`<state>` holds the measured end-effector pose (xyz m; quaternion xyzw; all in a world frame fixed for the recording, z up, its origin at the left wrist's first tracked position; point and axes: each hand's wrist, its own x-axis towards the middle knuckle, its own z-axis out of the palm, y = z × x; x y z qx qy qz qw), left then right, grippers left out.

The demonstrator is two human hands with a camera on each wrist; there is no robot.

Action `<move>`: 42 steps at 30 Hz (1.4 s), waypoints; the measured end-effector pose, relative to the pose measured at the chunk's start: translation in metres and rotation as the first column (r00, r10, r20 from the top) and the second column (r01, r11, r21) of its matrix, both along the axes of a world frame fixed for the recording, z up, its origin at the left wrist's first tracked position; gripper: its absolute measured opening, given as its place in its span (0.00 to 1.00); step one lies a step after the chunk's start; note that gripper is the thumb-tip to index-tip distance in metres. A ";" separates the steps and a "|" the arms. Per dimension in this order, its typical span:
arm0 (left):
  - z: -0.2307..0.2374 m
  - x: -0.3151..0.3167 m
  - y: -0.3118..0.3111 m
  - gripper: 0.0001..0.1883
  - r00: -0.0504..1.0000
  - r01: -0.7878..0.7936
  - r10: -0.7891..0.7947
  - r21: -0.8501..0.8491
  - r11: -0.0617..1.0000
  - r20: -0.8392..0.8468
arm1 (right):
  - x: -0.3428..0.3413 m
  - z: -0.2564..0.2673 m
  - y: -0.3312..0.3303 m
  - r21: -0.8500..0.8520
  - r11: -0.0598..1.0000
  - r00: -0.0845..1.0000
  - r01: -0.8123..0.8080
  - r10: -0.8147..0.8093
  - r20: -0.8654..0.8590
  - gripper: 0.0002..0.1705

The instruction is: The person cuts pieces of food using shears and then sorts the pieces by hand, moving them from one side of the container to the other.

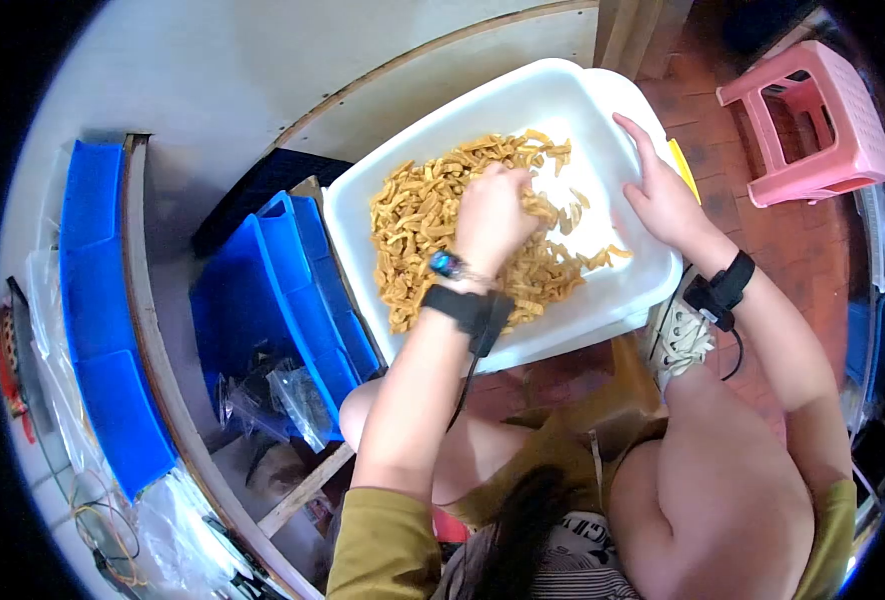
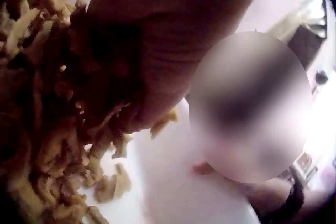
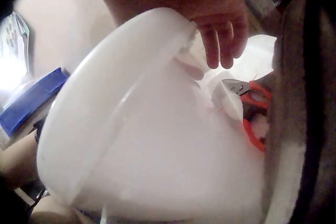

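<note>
Apparently gathering, the left hand (image 1: 496, 212) grips strips (image 1: 418, 225); lifting calls for the spread right hand (image 1: 668, 203) steadying the tub (image 1: 483, 118) at three o'clock.

One white plastic tub (image 1: 543, 95) carries tan strips (image 1: 413, 230) too many to count. Two hands are at it: the left hand (image 1: 493, 215) among the strips, the right hand (image 1: 668, 205) at its right edge. Also: two black wrist straps (image 1: 738, 275), one wristwatch (image 1: 447, 264), one pink stool (image 1: 853, 110), one pair of scissors (image 3: 248, 98).
</note>
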<state>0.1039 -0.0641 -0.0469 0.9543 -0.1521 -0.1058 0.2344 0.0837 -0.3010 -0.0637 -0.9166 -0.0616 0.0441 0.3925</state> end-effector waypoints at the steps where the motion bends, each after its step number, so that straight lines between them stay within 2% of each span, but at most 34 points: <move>1: 0.005 0.002 0.012 0.20 0.999 -0.037 0.037 -0.093 0.995 -0.006 | 0.000 -0.002 -0.001 0.010 1.000 1.000 -0.004 0.004 0.024 0.44; 2: 0.007 0.005 0.024 0.22 0.995 -0.096 0.097 -0.135 0.986 0.001 | 0.000 -0.003 -0.001 0.019 1.000 0.999 -0.008 0.007 0.049 0.44; 3: 0.003 0.007 0.039 0.22 0.983 -0.138 0.153 -0.141 0.980 0.105 | 0.000 -0.002 0.001 0.025 1.000 0.999 -0.011 0.009 0.053 0.44; 5: 0.012 0.012 0.064 0.21 0.954 -0.277 0.296 -0.231 0.933 0.051 | 0.000 0.001 0.001 -0.001 1.000 0.999 -0.001 0.001 0.046 0.44; 7: 0.014 0.020 0.089 0.20 0.924 -0.340 0.373 -0.263 0.903 0.085 | 0.000 0.002 0.001 -0.001 1.000 1.000 -0.002 0.002 0.027 0.44; 8: 0.020 0.018 0.098 0.19 0.903 -0.302 0.345 -0.194 0.933 0.255 | 0.000 0.002 0.001 -0.002 1.000 1.000 -0.004 0.004 0.006 0.44; 9: 0.028 0.016 0.103 0.18 0.887 -0.312 0.335 -0.121 0.942 0.317 | 0.000 0.002 0.001 0.000 1.000 1.000 -0.005 0.005 0.009 0.44; 11: 0.010 0.020 0.128 0.19 0.886 -0.328 0.313 -0.014 0.945 0.343 | 0.001 0.001 0.001 0.001 1.000 1.000 -0.002 0.002 0.026 0.44; 12: 0.007 0.018 0.134 0.19 0.885 -0.327 0.311 -0.014 0.945 0.346 | 0.001 0.002 0.001 0.002 1.000 1.000 0.000 0.000 0.029 0.44; 14: -0.003 0.015 0.145 0.24 0.899 -0.391 0.371 0.043 0.919 0.231 | 0.000 0.004 0.001 0.007 1.000 1.000 0.000 0.000 -0.017 0.44; 15: -0.006 0.016 0.148 0.24 0.900 -0.389 0.370 0.043 0.920 0.228 | 0.000 0.003 0.000 0.005 1.000 1.000 0.002 -0.002 -0.020 0.44; 17: -0.012 0.019 0.154 0.30 0.934 -0.268 0.265 -0.020 0.963 0.241 | -0.001 0.000 0.000 0.026 1.000 0.999 -0.005 0.003 0.042 0.44; 18: -0.003 0.019 0.152 0.35 0.945 -0.306 0.303 0.000 0.952 0.124 | -0.001 0.000 0.001 0.027 1.000 0.999 -0.007 0.006 0.040 0.44; 19: -0.002 0.021 0.156 0.35 0.944 -0.308 0.305 0.001 0.951 0.124 | 0.000 0.000 0.001 0.017 1.000 1.000 0.001 -0.001 0.020 0.44; 21: 0.001 0.027 0.164 0.37 0.945 -0.311 0.303 -0.048 0.949 -0.120 | 0.001 0.001 0.001 0.006 1.000 1.000 0.009 -0.009 -0.001 0.44; 23: 0.024 0.022 0.157 0.38 0.942 -0.310 0.297 -0.066 0.948 -0.156 | 0.001 0.002 0.001 0.002 1.000 1.000 0.005 -0.005 -0.021 0.44; 25: 0.048 0.017 0.147 0.36 0.937 -0.318 0.323 0.057 0.946 -0.130 | 0.000 -0.002 0.001 0.010 1.000 0.999 -0.006 0.005 0.036 0.44; 26: 0.046 0.018 0.152 0.28 0.945 -0.303 0.320 0.182 0.936 -0.072 | 0.000 -0.004 0.000 0.019 1.000 0.995 -0.017 0.015 0.095 0.44; 27: 0.052 0.017 0.145 0.28 0.945 -0.302 0.319 0.180 0.936 -0.075 | 0.000 -0.002 0.000 0.016 1.000 0.996 -0.017 0.016 0.093 0.44; 29: 0.072 0.012 0.117 0.23 0.971 -0.232 0.234 0.445 0.865 0.050 | 0.000 0.003 0.002 -0.001 1.000 1.000 0.004 -0.004 0.013 0.44; 30: 0.070 0.009 0.103 0.19 0.977 -0.208 0.168 0.395 0.895 0.135 | 0.000 0.002 0.002 -0.006 1.000 1.000 0.004 -0.004 0.008 0.44; 31: 0.066 0.013 0.087 0.17 0.977 -0.098 0.002 0.442 0.892 0.212 | 0.001 0.001 0.002 0.001 1.000 1.000 0.003 -0.003 0.009 0.44; 32: 0.060 0.011 0.066 0.16 0.978 -0.051 -0.044 0.438 0.898 0.204 | 0.001 0.001 0.002 0.008 1.000 1.000 0.003 -0.003 0.010 0.44; 34: 0.042 0.015 0.027 0.19 0.976 0.098 -0.155 0.326 0.940 0.152 | -0.001 0.004 0.002 0.016 1.000 1.000 0.008 -0.007 -0.016 0.44; 35: 0.037 0.018 0.010 0.23 0.985 0.145 -0.167 0.349 0.926 0.032 | 0.000 0.006 0.002 0.029 0.999 0.999 0.013 -0.012 -0.038 0.44; 37: -0.012 0.028 -0.005 0.31 0.981 0.140 -0.177 0.351 0.926 0.074 | -0.001 0.007 0.003 0.023 1.000 1.000 0.013 -0.012 -0.017 0.44; 39: -0.037 0.036 -0.017 0.32 0.963 0.084 -0.170 0.367 0.927 0.207 | -0.001 0.005 0.001 0.013 1.000 1.000 0.017 -0.017 0.000 0.44; 42: -0.061 0.047 -0.033 0.32 0.923 0.113 -0.231 0.357 0.927 0.307 | 0.001 0.005 0.001 0.011 1.000 1.000 0.015 -0.015 -0.008 0.44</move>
